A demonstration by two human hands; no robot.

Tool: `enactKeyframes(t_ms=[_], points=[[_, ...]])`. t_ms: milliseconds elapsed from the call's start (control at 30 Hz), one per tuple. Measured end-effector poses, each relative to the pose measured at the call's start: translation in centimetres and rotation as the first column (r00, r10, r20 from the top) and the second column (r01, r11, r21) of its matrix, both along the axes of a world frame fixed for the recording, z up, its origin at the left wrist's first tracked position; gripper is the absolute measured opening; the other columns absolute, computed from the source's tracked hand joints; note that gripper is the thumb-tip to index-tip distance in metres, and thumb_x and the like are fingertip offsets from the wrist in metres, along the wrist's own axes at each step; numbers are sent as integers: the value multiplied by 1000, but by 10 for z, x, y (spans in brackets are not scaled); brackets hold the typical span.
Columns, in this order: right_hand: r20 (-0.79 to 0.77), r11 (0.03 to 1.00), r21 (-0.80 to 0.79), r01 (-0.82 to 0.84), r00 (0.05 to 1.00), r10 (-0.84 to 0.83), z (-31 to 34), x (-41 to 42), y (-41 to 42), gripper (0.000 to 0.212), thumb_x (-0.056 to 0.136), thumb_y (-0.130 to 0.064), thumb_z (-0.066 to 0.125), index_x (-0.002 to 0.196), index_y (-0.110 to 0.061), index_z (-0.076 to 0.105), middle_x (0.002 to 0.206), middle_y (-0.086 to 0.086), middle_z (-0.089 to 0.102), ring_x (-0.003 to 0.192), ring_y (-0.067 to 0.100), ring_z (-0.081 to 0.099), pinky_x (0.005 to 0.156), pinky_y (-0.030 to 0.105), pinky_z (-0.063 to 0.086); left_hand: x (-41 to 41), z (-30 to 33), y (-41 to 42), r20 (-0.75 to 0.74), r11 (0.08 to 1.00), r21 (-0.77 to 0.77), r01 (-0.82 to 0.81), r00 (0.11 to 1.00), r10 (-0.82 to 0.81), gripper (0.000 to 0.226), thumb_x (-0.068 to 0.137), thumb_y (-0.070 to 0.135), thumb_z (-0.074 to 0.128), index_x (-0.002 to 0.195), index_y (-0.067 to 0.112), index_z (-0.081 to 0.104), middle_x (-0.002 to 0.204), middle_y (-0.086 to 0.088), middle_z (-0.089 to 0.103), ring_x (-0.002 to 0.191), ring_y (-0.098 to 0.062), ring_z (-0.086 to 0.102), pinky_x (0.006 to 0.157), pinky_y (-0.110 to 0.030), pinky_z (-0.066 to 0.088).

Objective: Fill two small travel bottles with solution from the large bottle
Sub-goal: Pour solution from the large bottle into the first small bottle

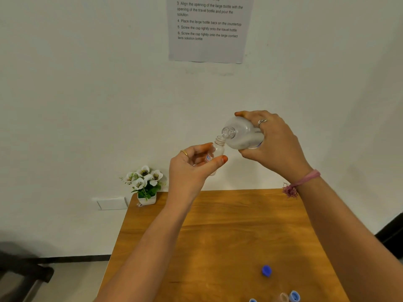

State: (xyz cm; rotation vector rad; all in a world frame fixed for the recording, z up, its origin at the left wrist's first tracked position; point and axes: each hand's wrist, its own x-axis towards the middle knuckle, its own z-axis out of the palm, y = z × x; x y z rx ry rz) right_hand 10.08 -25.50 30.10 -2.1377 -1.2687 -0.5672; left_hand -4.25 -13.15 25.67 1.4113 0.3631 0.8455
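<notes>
At the table's (218, 232) far left corner stands a small pot of white flowers (145, 182). Above the far edge, the left hand (192, 166) pinches an upright small travel bottle (217, 152) between thumb and fingers. The right hand (272, 144) grips the large bottle (242, 134), tipped so its open neck meets the small one's mouth. A blue cap (266, 270) lies near the near right corner.

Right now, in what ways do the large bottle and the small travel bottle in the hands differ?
The large bottle is wide and round; the small travel bottle is narrow. The large bottle is tipped over, mouth pointing down-left, gripped by the right hand; the travel bottle stands nearly upright, pinched by the left hand. Both are clear plastic and uncapped, mouths nearly meeting.
</notes>
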Motion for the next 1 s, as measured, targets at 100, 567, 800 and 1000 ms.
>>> enactKeyframes(t_ms=[100,567,800,1000], points=[[32,1000,-12,0,999,0,2,0,1,68,68,-26,78,129,-33,49,123,-6,55,109,17,48,74,27,41,0,-1,0,-6,1000,2,-7,1000,7,32,66,14,86,93,25,72,86,11,76,78,-2,70,64,-13,52],[149,999,-38,-3,989,9,9,0,9,68,68,-24,79,130,-29,50,125,-2,56,113,21,48,74,27,40,0,-1,6,-18,999,3,-35,999,35,34,66,16,87,96,22,72,91,2,76,81,-7,70,67,-18,55],[183,999,-37,-13,983,19,12,1,16,66,68,-21,77,129,-29,51,124,-3,57,113,20,48,75,26,38,3,-2,12,-14,999,-16,-42,999,42,37,66,14,86,101,15,72,91,3,76,80,-6,71,65,-15,54],[198,999,-44,-15,980,23,10,1,17,66,68,-19,77,129,-28,52,124,-3,57,114,20,48,77,25,37,3,-4,12,-17,999,-27,-44,999,43,38,67,14,86,102,14,72,93,2,76,82,-7,71,64,-14,53]])
